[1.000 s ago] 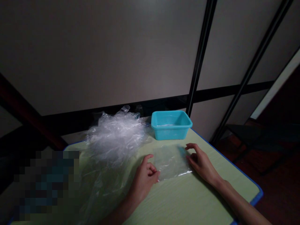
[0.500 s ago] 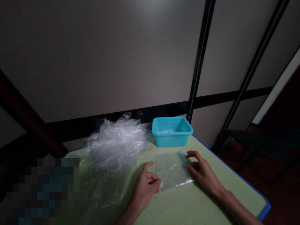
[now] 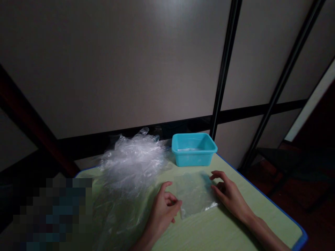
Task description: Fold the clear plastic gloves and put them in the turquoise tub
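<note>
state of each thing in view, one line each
clear rectangular plastic sheet: nearly flat, wrinkled
loose clear plastic heap: crumpled
turquoise rectangular plastic tub: upright, lidless, something pale inside
pale green blue-edged tabletop: partly covered
bare left hand: partly curled
bare right hand: partly curled, open

Probably a room in a home: wardrobe-like panels [image 3: 141,69] behind a blue-edged green table [image 3: 209,230]

Tub [image 3: 194,159] was smooth plastic, faint sheen. Sheet [image 3: 196,195] in front of it was clear, glossy film. Heap [image 3: 134,160] left of it looked crinkled, shiny plastic. Worktop [image 3: 222,232] under it looked mostly matt.
</note>
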`<state>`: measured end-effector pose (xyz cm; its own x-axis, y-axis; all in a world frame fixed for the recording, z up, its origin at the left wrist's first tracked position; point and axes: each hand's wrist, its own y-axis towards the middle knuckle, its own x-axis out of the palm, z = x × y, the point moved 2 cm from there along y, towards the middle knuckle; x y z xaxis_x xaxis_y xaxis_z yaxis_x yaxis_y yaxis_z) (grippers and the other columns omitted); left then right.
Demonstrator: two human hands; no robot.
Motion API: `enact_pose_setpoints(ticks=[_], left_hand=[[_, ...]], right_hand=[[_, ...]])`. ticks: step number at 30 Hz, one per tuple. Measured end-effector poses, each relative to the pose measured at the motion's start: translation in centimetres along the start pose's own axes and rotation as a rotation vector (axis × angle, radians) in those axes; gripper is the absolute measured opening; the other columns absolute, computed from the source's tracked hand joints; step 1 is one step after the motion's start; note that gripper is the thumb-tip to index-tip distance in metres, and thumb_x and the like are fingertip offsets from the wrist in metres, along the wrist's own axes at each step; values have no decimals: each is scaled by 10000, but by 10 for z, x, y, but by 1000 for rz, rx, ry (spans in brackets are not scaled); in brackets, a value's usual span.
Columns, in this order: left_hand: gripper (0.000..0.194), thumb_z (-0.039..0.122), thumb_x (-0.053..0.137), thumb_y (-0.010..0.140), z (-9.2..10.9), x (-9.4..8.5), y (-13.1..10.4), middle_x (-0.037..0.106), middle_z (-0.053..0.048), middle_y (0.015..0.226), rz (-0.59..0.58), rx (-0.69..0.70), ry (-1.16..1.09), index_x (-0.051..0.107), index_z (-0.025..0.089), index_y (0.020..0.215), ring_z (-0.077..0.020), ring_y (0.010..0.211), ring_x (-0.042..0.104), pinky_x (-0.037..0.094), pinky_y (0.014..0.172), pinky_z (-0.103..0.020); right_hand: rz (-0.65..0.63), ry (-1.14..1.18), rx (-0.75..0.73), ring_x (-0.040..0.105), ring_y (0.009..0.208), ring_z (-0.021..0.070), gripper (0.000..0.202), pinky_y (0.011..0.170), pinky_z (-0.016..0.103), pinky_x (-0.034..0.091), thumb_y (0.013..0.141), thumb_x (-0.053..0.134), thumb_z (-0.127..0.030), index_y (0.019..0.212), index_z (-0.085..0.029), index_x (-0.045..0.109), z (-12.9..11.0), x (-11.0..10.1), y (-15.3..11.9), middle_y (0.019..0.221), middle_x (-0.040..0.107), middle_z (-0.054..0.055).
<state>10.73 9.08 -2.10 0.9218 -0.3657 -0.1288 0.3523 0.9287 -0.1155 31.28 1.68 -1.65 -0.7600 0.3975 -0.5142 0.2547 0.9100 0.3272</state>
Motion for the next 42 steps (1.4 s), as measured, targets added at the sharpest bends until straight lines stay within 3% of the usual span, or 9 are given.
enact_pose_setpoints(ticks=[17, 27, 42], left_hand=[[495, 112, 478, 583, -1, 2, -1, 442, 104, 539, -24, -3, 102, 335, 159, 1054, -70, 349, 391, 253, 217, -106], [455, 144, 492, 570, 0, 1, -1, 426, 111, 538, -46, 34, 90, 371, 190, 1007, -68, 356, 398, 263, 221, -99], [493, 14, 423, 576, 2, 2, -2, 427, 107, 582, -51, 22, 134, 351, 180, 1035, -65, 373, 383, 275, 226, -99]], right_hand=[[-44, -85, -76, 525, 572, 123, 278, 576, 273, 437, 833, 352, -171, 1109, -204, 355, -1, 2, -1, 957, 550, 55], [-58, -90, -68, 518, 554, 113, 272, 557, 258, 421, 825, 362, -171, 1096, -187, 380, -3, 0, -1, 971, 552, 71], [-82, -44, -31, 529, 549, 104, 225, 547, 252, 428, 853, 360, -202, 1077, -191, 361, -5, 0, -2, 1006, 536, 79]])
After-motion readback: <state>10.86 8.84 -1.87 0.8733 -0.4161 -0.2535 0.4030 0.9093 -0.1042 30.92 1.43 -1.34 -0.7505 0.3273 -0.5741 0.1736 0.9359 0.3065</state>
